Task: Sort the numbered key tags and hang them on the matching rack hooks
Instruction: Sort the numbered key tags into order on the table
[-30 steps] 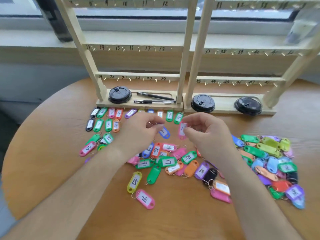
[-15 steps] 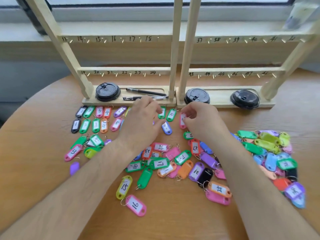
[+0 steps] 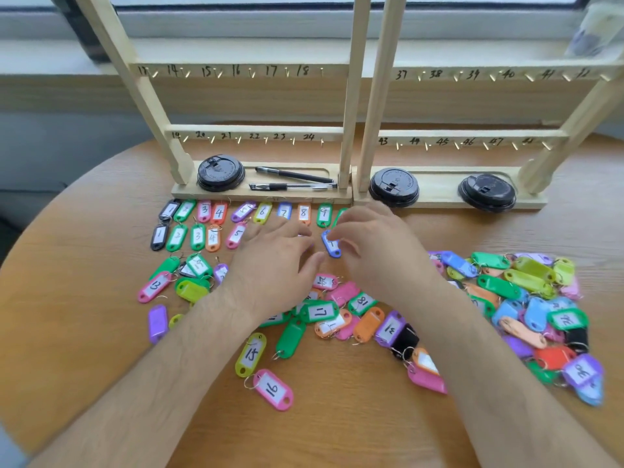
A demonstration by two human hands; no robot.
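Note:
Two wooden racks, left (image 3: 256,138) and right (image 3: 472,141), stand at the back with numbered, empty hooks. In front of the left rack, key tags lie in two sorted rows (image 3: 219,212). Loose tags are scattered in the middle, among them a green 17 (image 3: 319,312), a yellow 15 (image 3: 251,354) and a pink 16 (image 3: 273,388). My left hand (image 3: 277,261) rests palm down, fingers spread, at the right end of the second row. My right hand (image 3: 374,248) has its fingertips pinched on the upper end of a blue key tag (image 3: 332,248) lying on the table.
A heap of mixed tags (image 3: 526,298) covers the right side of the round wooden table (image 3: 84,332). Three black cup lids (image 3: 221,172) and two pens (image 3: 293,182) sit on the rack bases. A window sill runs behind the racks.
Both hands moved forward and down to the sorted rows. The pink tag that my right hand held is out of sight, and that hand now sits on the blue tag.

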